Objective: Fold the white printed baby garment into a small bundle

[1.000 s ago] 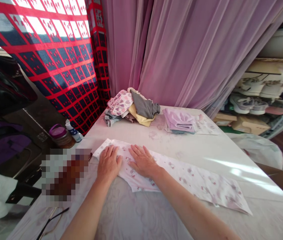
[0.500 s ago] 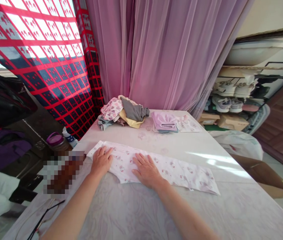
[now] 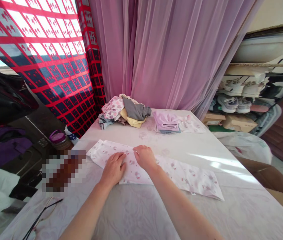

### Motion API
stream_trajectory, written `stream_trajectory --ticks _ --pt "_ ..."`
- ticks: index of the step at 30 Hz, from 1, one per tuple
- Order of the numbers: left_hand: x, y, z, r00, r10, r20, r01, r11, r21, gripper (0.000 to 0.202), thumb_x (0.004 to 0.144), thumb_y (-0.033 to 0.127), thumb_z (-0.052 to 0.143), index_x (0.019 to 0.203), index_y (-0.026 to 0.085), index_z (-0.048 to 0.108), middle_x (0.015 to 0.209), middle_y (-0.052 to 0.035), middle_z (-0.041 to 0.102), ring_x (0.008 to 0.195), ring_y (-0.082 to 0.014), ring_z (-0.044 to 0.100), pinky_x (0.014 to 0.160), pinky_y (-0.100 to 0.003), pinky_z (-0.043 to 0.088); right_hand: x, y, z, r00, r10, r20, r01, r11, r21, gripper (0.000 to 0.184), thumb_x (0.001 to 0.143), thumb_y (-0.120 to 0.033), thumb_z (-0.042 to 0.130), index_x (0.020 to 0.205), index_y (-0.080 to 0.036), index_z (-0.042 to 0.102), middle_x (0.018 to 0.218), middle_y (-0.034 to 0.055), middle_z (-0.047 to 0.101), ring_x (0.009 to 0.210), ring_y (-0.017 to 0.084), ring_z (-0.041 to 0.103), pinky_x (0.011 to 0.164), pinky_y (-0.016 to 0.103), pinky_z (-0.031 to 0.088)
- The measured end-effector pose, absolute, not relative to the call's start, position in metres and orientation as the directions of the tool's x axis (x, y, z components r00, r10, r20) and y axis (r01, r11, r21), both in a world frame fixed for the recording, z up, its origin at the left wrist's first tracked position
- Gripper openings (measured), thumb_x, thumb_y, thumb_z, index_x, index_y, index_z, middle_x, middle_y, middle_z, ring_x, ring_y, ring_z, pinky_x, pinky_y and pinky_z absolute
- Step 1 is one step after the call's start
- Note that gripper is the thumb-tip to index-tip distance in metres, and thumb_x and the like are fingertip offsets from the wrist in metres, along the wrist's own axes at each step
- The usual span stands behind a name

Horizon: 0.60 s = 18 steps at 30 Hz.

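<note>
Nothing legible: label on white plastic bottle [image 3: 70,134] at ten o'clock too small, cardboard box [image 3: 239,123] label at two likewise.

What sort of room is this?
Probably a room in someone's home: a printed white garment lies on a cloth-covered table, with a pile of clothes beyond it, sneakers on a shoe rack, and sheer pink curtains behind.

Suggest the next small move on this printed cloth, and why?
Probably the right hand should lift the long loose end of the white printed cloth and fold it leftward: the left hand lies flat on the cloth, pinning it, and that end lies spread out unfolded.
</note>
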<state>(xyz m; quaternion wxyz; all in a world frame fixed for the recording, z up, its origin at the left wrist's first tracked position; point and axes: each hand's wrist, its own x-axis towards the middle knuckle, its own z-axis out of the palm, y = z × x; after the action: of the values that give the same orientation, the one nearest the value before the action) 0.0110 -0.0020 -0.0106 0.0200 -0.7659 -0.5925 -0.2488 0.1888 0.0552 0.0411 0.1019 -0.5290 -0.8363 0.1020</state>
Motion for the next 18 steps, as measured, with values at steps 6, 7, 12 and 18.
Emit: stream_trajectory --ticks 6,7,12,18 --pt "0.013 -0.007 -0.004 0.132 0.92 0.368 0.909 -0.261 0.327 0.026 0.086 0.02 0.052 0.108 0.021 0.066 0.109 -0.0089 0.067 0.104 -0.0252 0.06 0.094 -0.043 0.05 0.149 0.097 0.038 -0.387 0.922 0.011 0.889 0.376 -0.26 0.027 0.094 -0.033 0.05 0.107 -0.023 0.071 0.11 0.0079 0.07 0.103 0.021 0.062 0.085 0.032 0.041" --pt "0.013 -0.008 -0.004 0.121 0.925 0.359 0.908 -0.25 0.337 0.024 0.086 0.02 0.052 0.105 0.021 0.066 0.107 -0.0086 0.066 0.102 -0.0251 0.06 0.092 -0.043 0.05 0.145 0.1 0.035 -0.387 0.922 0.007 0.889 0.376 -0.261 0.026 0.094 -0.033 0.05 0.104 -0.023 0.072 0.107 0.0076 0.071 0.101 0.021 0.062 0.084 0.032 0.041" --pt "0.014 -0.009 -0.001 0.083 0.938 0.338 0.906 -0.212 0.366 0.013 0.084 0.018 0.055 0.091 0.022 0.064 0.095 -0.0062 0.066 0.096 -0.0245 0.059 0.087 -0.041 0.049 0.142 0.1 0.022 -0.361 0.932 0.032 0.895 0.356 -0.269 0.027 0.097 -0.03 0.045 0.103 -0.022 0.07 0.109 0.0067 0.069 0.101 0.02 0.061 0.084 0.032 0.04" --pt "0.017 -0.007 0.0 0.072 0.939 0.336 0.917 -0.195 0.347 0.01 0.084 0.019 0.055 0.079 0.023 0.062 0.084 -0.0042 0.064 0.088 -0.0231 0.058 0.08 -0.038 0.047 0.143 0.099 0.017 -0.326 0.944 0.056 0.893 0.327 -0.308 0.026 0.098 -0.031 0.045 0.102 -0.023 0.07 0.107 0.0059 0.069 0.1 0.02 0.06 0.085 0.032 0.039"
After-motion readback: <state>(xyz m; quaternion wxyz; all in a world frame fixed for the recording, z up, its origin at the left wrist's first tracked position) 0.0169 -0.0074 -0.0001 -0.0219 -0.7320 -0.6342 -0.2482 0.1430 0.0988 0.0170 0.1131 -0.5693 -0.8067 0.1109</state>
